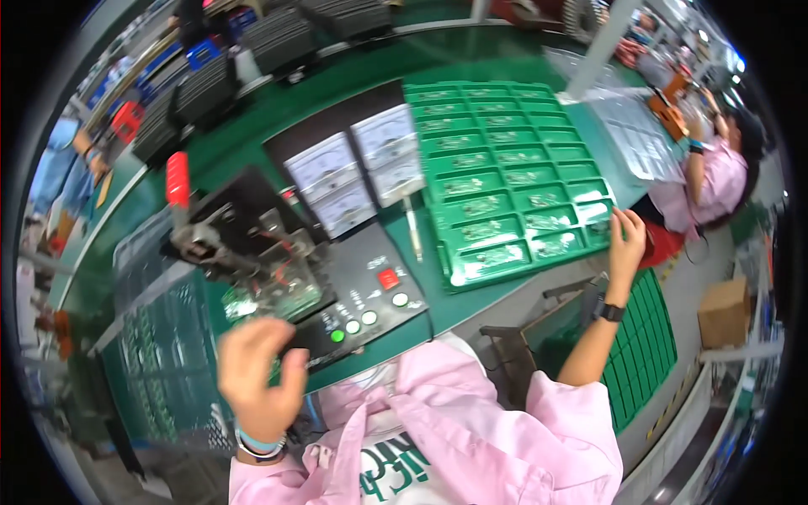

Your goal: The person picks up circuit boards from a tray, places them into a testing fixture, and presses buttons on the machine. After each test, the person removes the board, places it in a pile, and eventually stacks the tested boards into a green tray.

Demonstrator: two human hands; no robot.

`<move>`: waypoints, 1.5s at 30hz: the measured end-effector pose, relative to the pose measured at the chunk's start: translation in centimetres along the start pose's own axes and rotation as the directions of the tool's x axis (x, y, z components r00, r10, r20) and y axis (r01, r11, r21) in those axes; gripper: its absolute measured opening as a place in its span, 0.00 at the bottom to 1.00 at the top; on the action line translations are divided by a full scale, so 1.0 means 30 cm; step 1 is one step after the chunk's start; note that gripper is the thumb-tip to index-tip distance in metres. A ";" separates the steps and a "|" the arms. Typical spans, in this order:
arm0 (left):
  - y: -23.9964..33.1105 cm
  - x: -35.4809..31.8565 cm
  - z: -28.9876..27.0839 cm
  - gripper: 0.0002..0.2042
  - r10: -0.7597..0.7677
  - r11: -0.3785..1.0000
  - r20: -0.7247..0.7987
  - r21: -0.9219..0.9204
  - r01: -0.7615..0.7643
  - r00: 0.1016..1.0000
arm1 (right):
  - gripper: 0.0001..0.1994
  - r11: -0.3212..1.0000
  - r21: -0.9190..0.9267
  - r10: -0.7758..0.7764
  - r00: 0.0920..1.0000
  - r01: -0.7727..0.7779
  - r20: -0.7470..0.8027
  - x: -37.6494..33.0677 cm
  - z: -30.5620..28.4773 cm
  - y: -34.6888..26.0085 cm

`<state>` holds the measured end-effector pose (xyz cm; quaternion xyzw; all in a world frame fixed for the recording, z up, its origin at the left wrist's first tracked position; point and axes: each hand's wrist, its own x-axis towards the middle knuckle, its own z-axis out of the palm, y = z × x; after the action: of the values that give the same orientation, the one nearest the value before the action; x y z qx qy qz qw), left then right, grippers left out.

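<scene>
My left hand (257,379) is raised at the near left corner of the test fixture (278,252), slightly blurred. Its thumb stands apart from the fingers, and I see nothing held. The fixture has a red-handled toggle clamp (178,178) and a clear block over a small green circuit board (240,305). On its black control panel (383,324), one button glows green. My right hand (627,244) is at the right edge of a green compartment tray (450,271), its fingers bent together by the nearest right compartment. Whatever they pinch is hidden. Small boards lie in many compartments.
Two panels of printed sheets (337,181) and a white pen-like tool (413,229) lie between fixture and tray. Clear trays (160,362) hold boards at left. Another green tray (644,345) sits low at right. A person in pink (707,181) works beyond; black racks (282,42) line the back.
</scene>
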<state>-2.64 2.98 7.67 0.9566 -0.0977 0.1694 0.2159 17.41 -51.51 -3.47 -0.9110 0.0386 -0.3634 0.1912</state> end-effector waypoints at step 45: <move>-0.209 -0.053 0.088 0.47 -0.050 0.978 0.077 0.206 0.033 0.996 | 0.21 0.458 0.811 -0.878 0.330 0.365 0.347 -0.408 0.043 -1.049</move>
<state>-1.72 7.55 2.47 0.9817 -0.0687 0.1346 0.1158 7.15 -19.46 -0.41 -0.7872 -0.5402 0.0047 0.2976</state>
